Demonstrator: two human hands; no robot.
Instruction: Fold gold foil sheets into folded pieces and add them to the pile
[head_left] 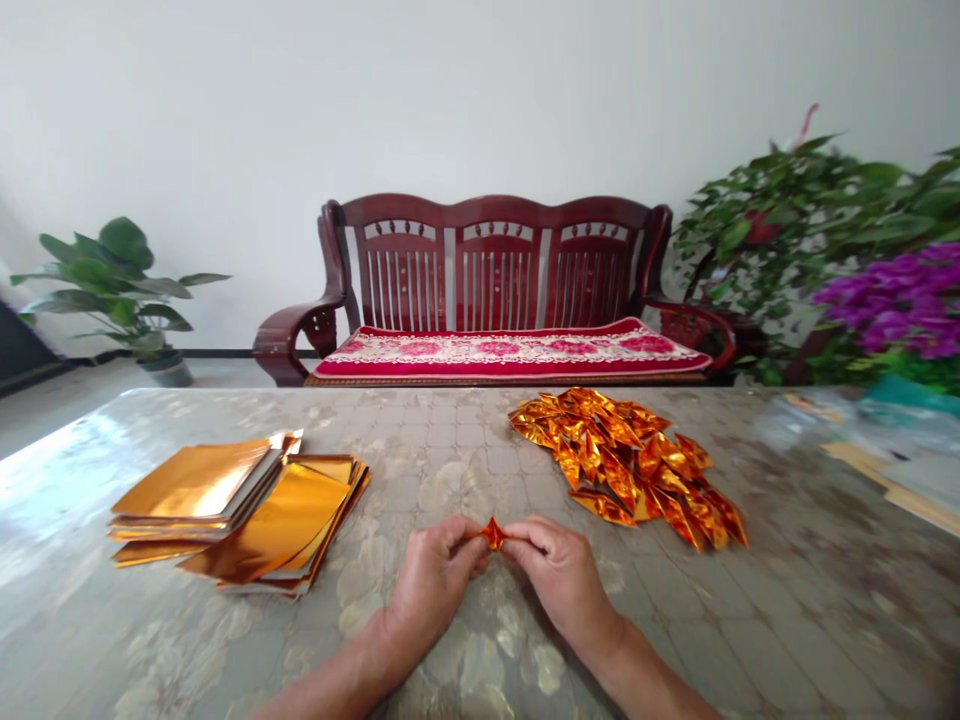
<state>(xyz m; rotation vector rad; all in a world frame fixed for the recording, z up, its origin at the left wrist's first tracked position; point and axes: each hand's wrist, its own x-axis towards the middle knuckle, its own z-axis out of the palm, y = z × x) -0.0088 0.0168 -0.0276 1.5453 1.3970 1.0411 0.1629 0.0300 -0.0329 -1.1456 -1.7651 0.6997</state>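
Between my two hands is a small folded piece of shiny orange-gold foil paper [493, 535], with a pointed peak showing in its middle. My left hand [442, 565] pinches its left end between thumb and fingers. The right end is pinched the same way by my right hand [559, 570]. Both ends of the paper are hidden by the fingertips. To the left lie stacks of flat gold foil sheets [277, 520]. A heap of folded gold foil pieces [622, 450] lies beyond my right hand.
A patterned table cover [420, 440] spreads under everything. Clear plastic bags [806, 418] and papers [922, 475] lie at the right edge. Past the table stand a dark red wooden bench [499, 215], a potted plant [124, 285] and purple flowers [900, 300].
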